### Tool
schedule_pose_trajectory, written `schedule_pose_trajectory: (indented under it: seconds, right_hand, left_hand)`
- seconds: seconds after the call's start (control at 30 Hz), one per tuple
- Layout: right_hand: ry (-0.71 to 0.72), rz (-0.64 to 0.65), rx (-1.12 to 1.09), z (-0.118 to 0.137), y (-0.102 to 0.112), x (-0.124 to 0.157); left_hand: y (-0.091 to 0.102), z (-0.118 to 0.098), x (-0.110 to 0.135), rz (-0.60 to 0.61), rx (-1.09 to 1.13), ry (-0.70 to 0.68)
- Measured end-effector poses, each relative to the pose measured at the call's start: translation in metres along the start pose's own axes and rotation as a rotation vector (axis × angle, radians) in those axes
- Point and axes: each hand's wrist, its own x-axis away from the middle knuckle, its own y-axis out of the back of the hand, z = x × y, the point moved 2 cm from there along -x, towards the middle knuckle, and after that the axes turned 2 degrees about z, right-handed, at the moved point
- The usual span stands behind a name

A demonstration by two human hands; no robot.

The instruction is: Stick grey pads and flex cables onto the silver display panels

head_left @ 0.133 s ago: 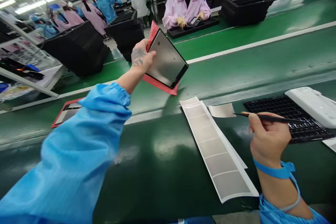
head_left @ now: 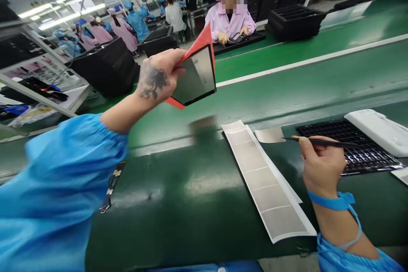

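- Screen panel point(head_left: 194, 76) with a black edge is up in the air, over the green belt point(head_left: 178, 204).
- The left hand point(head_left: 157, 74) squeezes it at one side, fingers and thumb clamped on it and on a red sheet point(head_left: 204, 42) behind it.
- The right hand point(head_left: 321, 165) pinches thin black tweezers point(head_left: 318, 140). Their tip reaches a small grey sticker point(head_left: 270, 134) on the belt.
- That sticker lies just beside a long white strip point(head_left: 264, 182) of grey stickers.
- A black tray point(head_left: 347, 146) and a white case point(head_left: 372, 131) sit near the right hand.
- A co-worker in a pink coat point(head_left: 231, 21) sits across the belt.
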Motion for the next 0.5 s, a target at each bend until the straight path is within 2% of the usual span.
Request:
schedule_pose_trajectory:
  seconds: [0.07,0.13,0.23,0.3,0.37,0.4,0.5]
  right_hand:
    - [-0.003,-0.012,-0.009,0.000,-0.001,-0.001]
    - [-0.001,-0.038,-0.023,0.002,-0.002,-0.001]
    - [0.002,-0.075,-0.045,0.006,-0.003,-0.001]
    - [0.005,-0.093,-0.057,0.012,-0.002,0.002]
    - [-0.010,-0.089,-0.048,0.019,0.000,0.008]
    - [-0.023,-0.078,-0.035,0.023,0.002,0.011]
    - [-0.045,-0.013,0.028,0.036,0.009,0.022]
  left_hand:
    - [0.036,-0.016,0.032,0.045,-0.091,-0.062]
    - [0.068,-0.026,0.060,0.101,-0.085,-0.033]
    - [0.102,-0.032,0.089,0.266,-0.018,0.131]
    - [0.111,-0.029,0.102,0.416,0.107,0.260]
    - [0.105,-0.020,0.112,0.561,0.312,0.313]
    - [0.095,-0.014,0.117,0.628,0.428,0.319]
    - [0.042,0.013,0.131,0.786,0.710,0.368]
